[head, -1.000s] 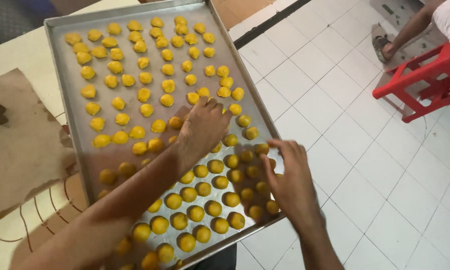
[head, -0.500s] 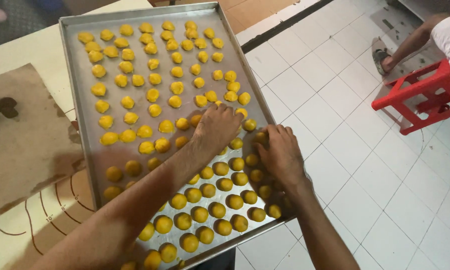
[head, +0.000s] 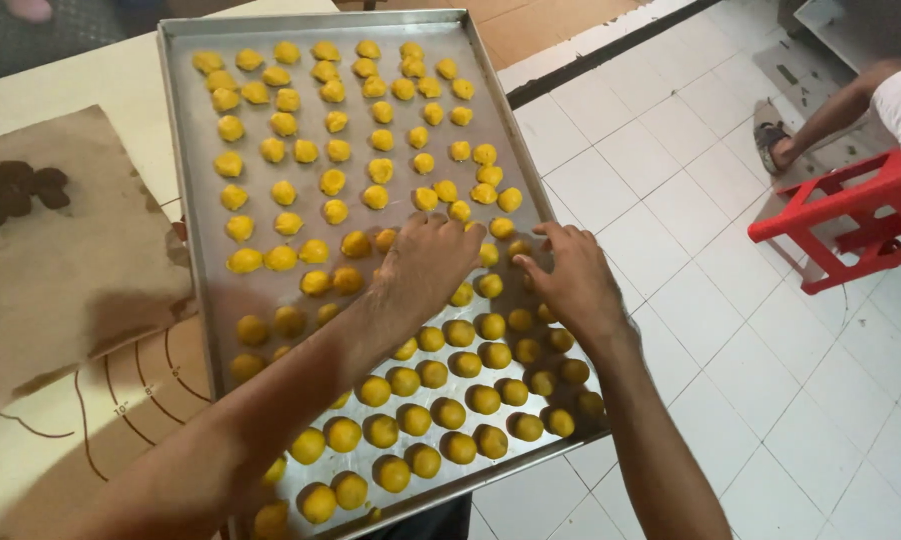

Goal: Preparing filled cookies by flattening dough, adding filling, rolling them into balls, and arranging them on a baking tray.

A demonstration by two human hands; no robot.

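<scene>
Both hands are down over the middle of a big metal baking tray [head: 186, 200] full of little yellow dough balls [head: 371, 170]. The left hand [head: 426, 265] lies palm-down, fingers spread toward 1 o'clock, touching the balls around the tray's center. The right hand [head: 571, 280] sits just beside it at 3 o'clock, fingertips curled onto the balls near the tray's right rim; can't tell if it's pinching one. Brown paper [head: 61, 250] lies at 9 o'clock, and a red plastic stool [head: 851, 225] stands on the white tiled floor [head: 691, 200] at 3 o'clock.
</scene>
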